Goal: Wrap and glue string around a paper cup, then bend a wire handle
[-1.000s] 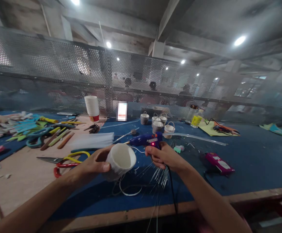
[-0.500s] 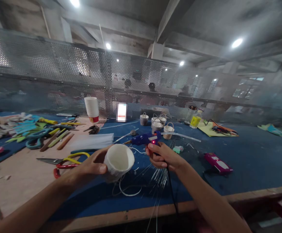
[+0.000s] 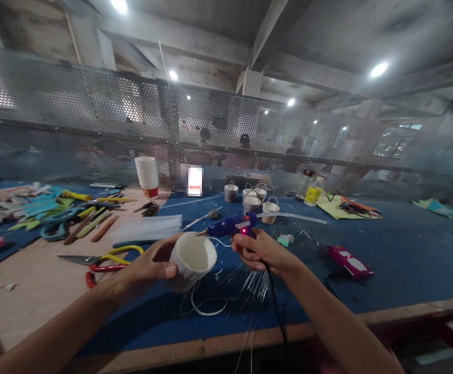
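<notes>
My left hand [image 3: 152, 265] is wrapped round a white paper cup [image 3: 192, 257], tilted with its mouth facing me. A blue hot glue gun [image 3: 230, 226] with a lit red lamp is gripped in my right hand [image 3: 261, 252]; its nozzle points left at the cup's upper rim and sits right beside it. The gun's black cord [image 3: 275, 306] runs down past the table's front edge. Thin glue strands and a white loop of cord [image 3: 207, 309] lie on the blue mat [image 3: 405, 259] under the cup.
Yellow and red scissors [image 3: 105, 257] lie left of the cup. Coloured sticks and tools [image 3: 55, 213] crowd the far left. A stack of cups [image 3: 147, 176], several small white baskets [image 3: 252, 200], jars [image 3: 310, 189] and a pink device [image 3: 349, 262] stand around. A mesh fence [image 3: 226, 140] closes the back.
My right hand has brought the glue gun's nozzle left and down, close to the cup's rim. The cup has stayed in my left hand, nearly still.
</notes>
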Demonstrator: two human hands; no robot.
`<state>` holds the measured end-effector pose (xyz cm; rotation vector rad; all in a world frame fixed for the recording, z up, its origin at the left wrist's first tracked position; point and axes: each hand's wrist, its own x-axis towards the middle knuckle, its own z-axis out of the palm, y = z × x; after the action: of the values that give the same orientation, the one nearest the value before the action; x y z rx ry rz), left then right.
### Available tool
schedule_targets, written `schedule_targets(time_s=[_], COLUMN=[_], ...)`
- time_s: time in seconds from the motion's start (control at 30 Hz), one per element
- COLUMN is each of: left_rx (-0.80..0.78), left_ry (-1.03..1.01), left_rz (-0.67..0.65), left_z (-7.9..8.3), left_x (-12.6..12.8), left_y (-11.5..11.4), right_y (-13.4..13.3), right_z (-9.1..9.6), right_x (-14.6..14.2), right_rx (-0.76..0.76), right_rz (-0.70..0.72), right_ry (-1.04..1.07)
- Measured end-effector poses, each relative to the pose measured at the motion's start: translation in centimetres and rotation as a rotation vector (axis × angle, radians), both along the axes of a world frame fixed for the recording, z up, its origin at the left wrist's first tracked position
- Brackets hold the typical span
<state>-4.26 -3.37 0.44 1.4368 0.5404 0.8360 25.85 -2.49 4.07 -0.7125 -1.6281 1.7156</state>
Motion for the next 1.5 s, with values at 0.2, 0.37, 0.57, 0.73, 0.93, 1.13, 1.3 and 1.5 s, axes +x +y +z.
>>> schedule_targets(time_s=[0.2, 0.37, 0.57, 0.73, 0.93, 1.13, 1.3, 1.5], left_rx=[0.009, 0.035, 0.047, 0.049, 0.06, 0.061, 0.054, 0.066], left_ry=[0.064, 0.092, 0.105, 0.11, 0.115, 0.106, 0.11, 0.118], left_rz=[0.079, 0.112, 0.112, 0.105, 0.099, 0.086, 0.089, 0.12], left_z=[-0.3, 0.01, 0.38, 0.36, 0.17, 0.29, 0.03, 0.36], left_x=[-0.16, -0.12, -0.02, 0.0, -0.07, -0.07, -0.22, -0.08], left_y=[0.47, 0.25, 0.07, 0.04, 0.18, 0.15, 0.29, 0.07], right_y=[-0.37, -0.44, -0.38, -0.32, -0.32, -0.31, -0.38, -0.42], right_z=[0.51, 0.63, 0.62, 0.46, 0.57, 0.49, 0.64, 0.75], right_x=[-0.05, 0.05, 0.02, 0.01, 0.05, 0.07, 0.04, 0.04], right_rx=[0.135, 0.192, 0.213, 0.208, 0.227, 0.229, 0.236, 0.226], right_rz=[-0.085, -0.096, -0.11, -0.114, -0.111, -0.11, -0.119, -0.129], right_ry=[-0.102, -0.142, -0.156, -0.15, -0.157, -0.159, -0.173, -0.181])
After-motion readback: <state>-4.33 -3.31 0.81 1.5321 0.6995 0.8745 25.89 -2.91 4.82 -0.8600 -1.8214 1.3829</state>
